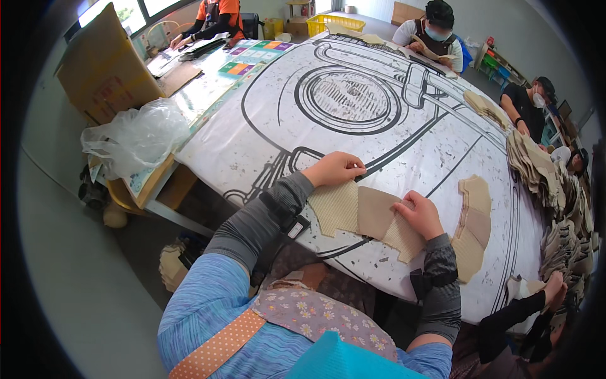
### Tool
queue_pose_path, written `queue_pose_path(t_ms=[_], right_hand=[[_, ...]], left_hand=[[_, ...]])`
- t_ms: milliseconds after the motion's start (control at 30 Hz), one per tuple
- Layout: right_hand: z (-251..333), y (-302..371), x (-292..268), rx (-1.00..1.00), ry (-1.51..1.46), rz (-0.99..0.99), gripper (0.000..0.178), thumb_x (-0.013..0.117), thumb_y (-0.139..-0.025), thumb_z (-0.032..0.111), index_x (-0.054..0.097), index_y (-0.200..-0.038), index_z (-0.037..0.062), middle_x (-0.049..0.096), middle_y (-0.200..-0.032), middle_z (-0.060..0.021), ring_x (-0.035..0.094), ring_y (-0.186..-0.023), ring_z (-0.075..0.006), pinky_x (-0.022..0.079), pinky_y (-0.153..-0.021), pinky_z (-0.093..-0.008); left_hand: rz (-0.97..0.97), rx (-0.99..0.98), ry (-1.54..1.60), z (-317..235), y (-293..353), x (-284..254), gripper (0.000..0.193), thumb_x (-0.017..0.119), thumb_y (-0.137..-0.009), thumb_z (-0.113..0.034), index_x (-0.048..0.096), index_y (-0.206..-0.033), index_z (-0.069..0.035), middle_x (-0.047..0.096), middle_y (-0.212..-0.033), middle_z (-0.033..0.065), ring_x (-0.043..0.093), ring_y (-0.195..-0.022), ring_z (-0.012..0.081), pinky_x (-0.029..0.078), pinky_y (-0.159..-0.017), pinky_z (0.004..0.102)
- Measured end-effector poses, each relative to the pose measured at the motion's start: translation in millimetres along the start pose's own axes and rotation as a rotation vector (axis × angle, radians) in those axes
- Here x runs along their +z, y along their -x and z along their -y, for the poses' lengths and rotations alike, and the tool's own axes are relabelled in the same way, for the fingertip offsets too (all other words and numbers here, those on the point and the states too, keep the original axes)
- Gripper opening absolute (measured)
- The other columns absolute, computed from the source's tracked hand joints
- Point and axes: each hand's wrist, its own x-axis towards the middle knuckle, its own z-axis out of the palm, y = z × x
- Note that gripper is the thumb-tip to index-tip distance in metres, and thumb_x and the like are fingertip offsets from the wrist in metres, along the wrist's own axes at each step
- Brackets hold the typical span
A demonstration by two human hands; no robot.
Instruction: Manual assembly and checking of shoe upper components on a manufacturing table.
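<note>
A sewn fabric piece [376, 213], with beige mesh-like ends and a smooth tan middle panel, lies near the front edge of the table in front of me. My left hand [334, 169] rests over its upper left part. Its thumb and fingers are pinched together just past the piece's upper edge; anything between the fingertips is too small to see. At the piece's right part, my right hand [421, 216] is closed, thumb and fingers gripping the fabric. Further right lies a small stack of similar beige-and-tan fabric pieces [475, 230], apart from my hands.
The table [265, 120] has a cover printed with large black line drawings. Many fabric pieces [536, 164] pile along its right edge, where co-workers sit. A clear plastic bag [139, 136] and a cardboard box [104, 76] are on a side table at left. Far off stands a yellow basket [334, 24].
</note>
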Motion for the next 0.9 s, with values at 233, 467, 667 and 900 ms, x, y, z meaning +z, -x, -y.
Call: queue_pose_path(t_ms=[233,467,667,900], right_hand=[[2.8,0.1,-0.6,-0.011,-0.018,0.000,0.038,0.072,-0.085,0.042,0.063,-0.087,0.0052,0.066,-0.078,-0.0149,0.064,-0.073,-0.0332,0.050,-0.067,-0.0386],[7.3,0.8,-3.1,0.018,-0.011,0.012,0.037,0.072,-0.086,0.041,0.063,-0.087,0.0052,0.067,-0.078,-0.0145,0.065,-0.073,-0.0322,0.050,-0.067,-0.0382],[3.9,0.1,-1.1,0.004,-0.014,0.010,0.035,0.072,-0.087,0.038,0.062,-0.088,0.0038,0.065,-0.076,-0.0127,0.063,-0.069,-0.0268,0.049,-0.066,-0.0355],[4.2,-1.4,-1.1,0.002,-0.022,-0.001,0.035,0.072,-0.087,0.037,0.063,-0.088,0.0036,0.065,-0.076,-0.0127,0.062,-0.068,-0.0268,0.049,-0.066,-0.0351]], left_hand=[[-0.003,0.039,-0.008,4.5,-0.6,-0.2,0.025,0.066,-0.091,-0.026,0.072,-0.105,-0.006,0.066,-0.069,0.0065,0.057,-0.062,0.0118,0.046,-0.061,0.0279],[0.000,0.034,0.009,3.8,-0.4,-0.7,0.026,0.067,-0.092,-0.025,0.072,-0.105,-0.004,0.066,-0.070,0.0060,0.057,-0.063,0.0105,0.046,-0.060,0.0271],[0.010,0.033,0.027,5.0,-0.5,-0.9,0.026,0.067,-0.092,-0.025,0.072,-0.105,-0.004,0.066,-0.070,0.0059,0.057,-0.063,0.0097,0.046,-0.061,0.0263],[0.014,0.028,0.018,4.7,-1.8,-3.4,0.025,0.066,-0.092,-0.024,0.072,-0.105,-0.005,0.066,-0.069,0.0060,0.058,-0.063,0.0103,0.046,-0.061,0.0266]])
